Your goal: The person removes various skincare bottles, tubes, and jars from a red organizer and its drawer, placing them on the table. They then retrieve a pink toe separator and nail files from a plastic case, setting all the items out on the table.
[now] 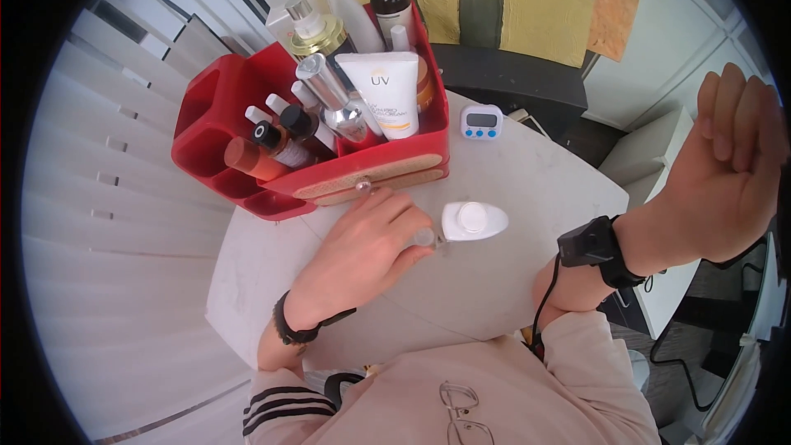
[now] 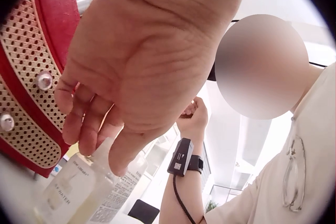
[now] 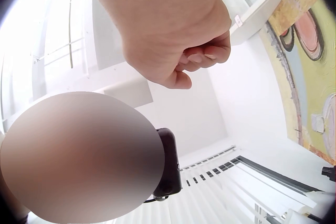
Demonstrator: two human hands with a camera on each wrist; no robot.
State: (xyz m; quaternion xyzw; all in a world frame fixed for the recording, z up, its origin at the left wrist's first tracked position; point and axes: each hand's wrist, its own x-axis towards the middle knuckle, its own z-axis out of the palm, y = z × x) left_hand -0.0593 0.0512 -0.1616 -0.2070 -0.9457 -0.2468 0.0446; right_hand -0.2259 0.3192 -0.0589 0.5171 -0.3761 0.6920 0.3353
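My left hand (image 1: 362,239) reaches down over the white table, close in front of the red organizer (image 1: 371,169). Its fingers and thumb grip the top of a clear bottle (image 2: 73,190) with a printed label, of which "WATER" is readable. From above, most of that bottle is hidden by the hand and only its pale round top (image 1: 423,237) shows. Just right of it stands a white item (image 1: 488,221) with a round disc on top and a tapered end. My right hand (image 1: 717,156) is raised at the right, away from the table, its fingers (image 3: 202,60) loosely curled around nothing.
Bottles and tubes fill the organizer, among them a white UV tube (image 1: 383,95) and a dark pump bottle (image 1: 390,4). A small digital timer (image 1: 481,122) lies behind the white item. A black cable (image 1: 540,305) hangs from the right wrist camera.
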